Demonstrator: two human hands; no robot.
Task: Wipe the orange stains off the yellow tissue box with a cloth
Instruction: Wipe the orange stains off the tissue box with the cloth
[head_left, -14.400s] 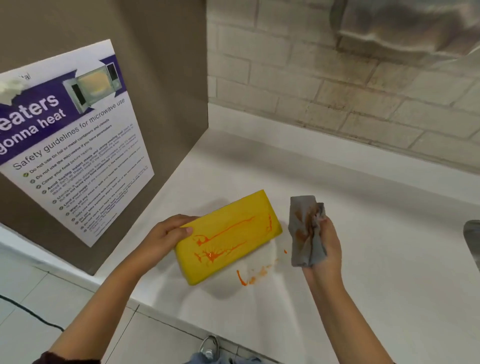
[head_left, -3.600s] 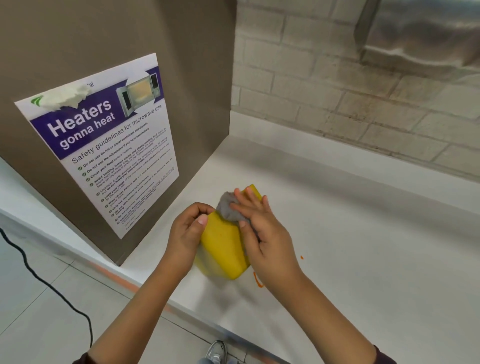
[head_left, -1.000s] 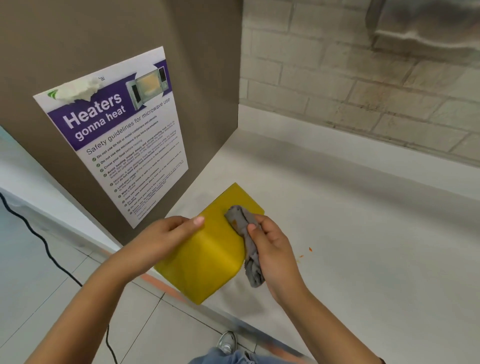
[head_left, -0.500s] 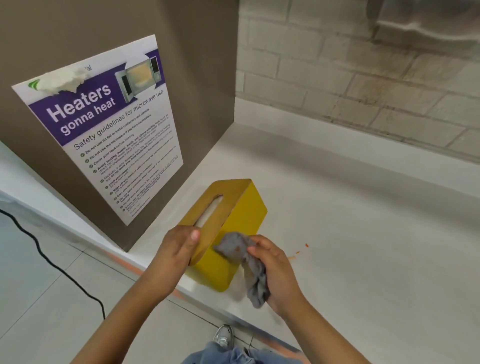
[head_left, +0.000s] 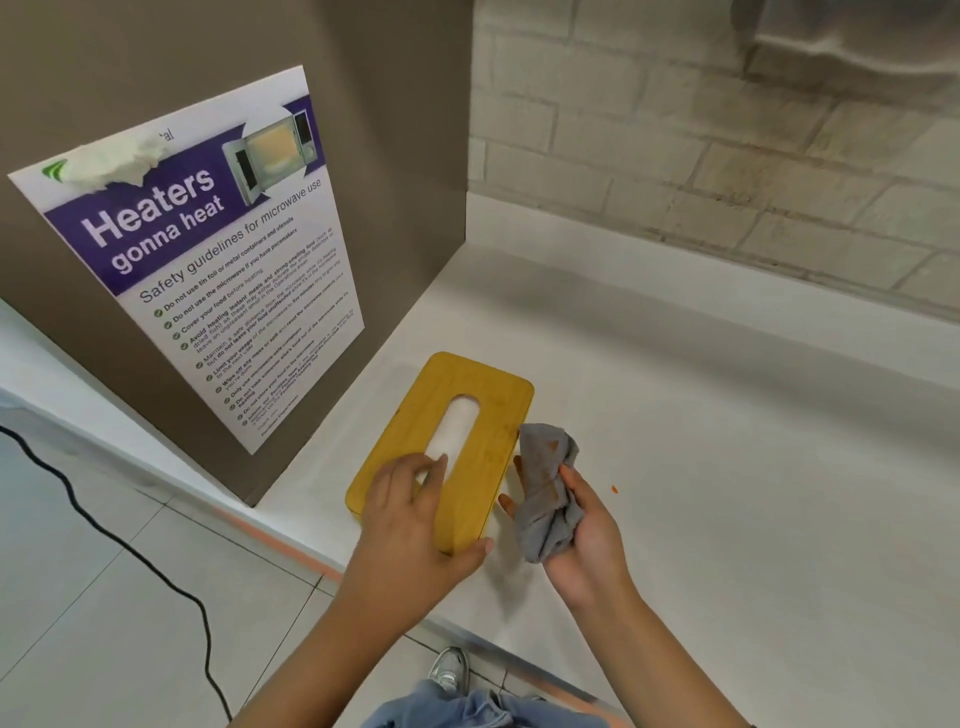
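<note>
The yellow tissue box (head_left: 498, 415) lies flat on the white counter (head_left: 727, 467), slot side up. Its long side runs from about 7 o'clock near us to 1 o'clock far away. Our left hand (head_left: 410, 514) rests on the near end, with the fingers almost straight on the lid and the thumb by the near corner; it presses and does not squeeze. Our right hand (head_left: 587, 540) is curled tight round the grey cloth (head_left: 545, 478), which is bunched up and has orange marks on it. The cloth is just beside the box's right long edge, so the box lies at about 9 o'clock from it, and we think the right hand should wipe. We see no orange on the lid. One small orange spot (head_left: 614, 489) sits on the counter at 3 o'clock from the cloth. A poster (head_left: 208, 260) stands at 10 o'clock and a brick wall (head_left: 727, 156) at 12 o'clock
</note>
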